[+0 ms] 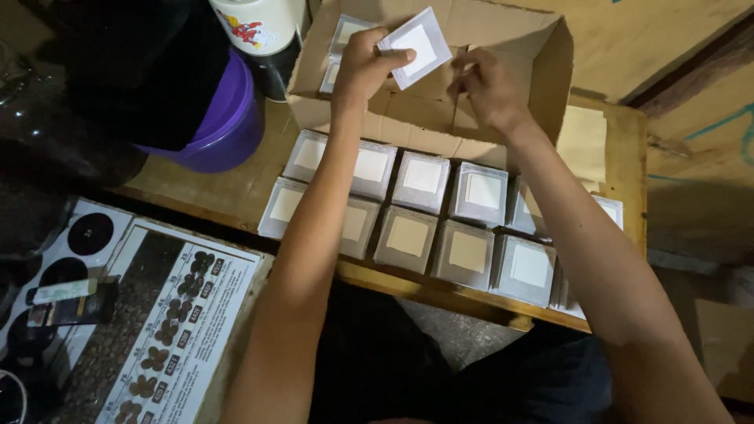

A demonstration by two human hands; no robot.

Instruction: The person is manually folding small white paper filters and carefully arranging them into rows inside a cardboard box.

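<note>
head view: left hand [363,67] pinches a small white square packet [416,45] by its edge over the cardboard box [550,71], looks light, thin, bendy; right hand [488,88] loosely curled, empty.

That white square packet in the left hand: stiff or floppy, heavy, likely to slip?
The white square packet looks flat and thin, pinched at one edge by the left hand without drooping, so probably fairly stiff. Likely light: fingertips alone carry it. Its surface seems smooth, so it might slide under a loose pinch.
</note>
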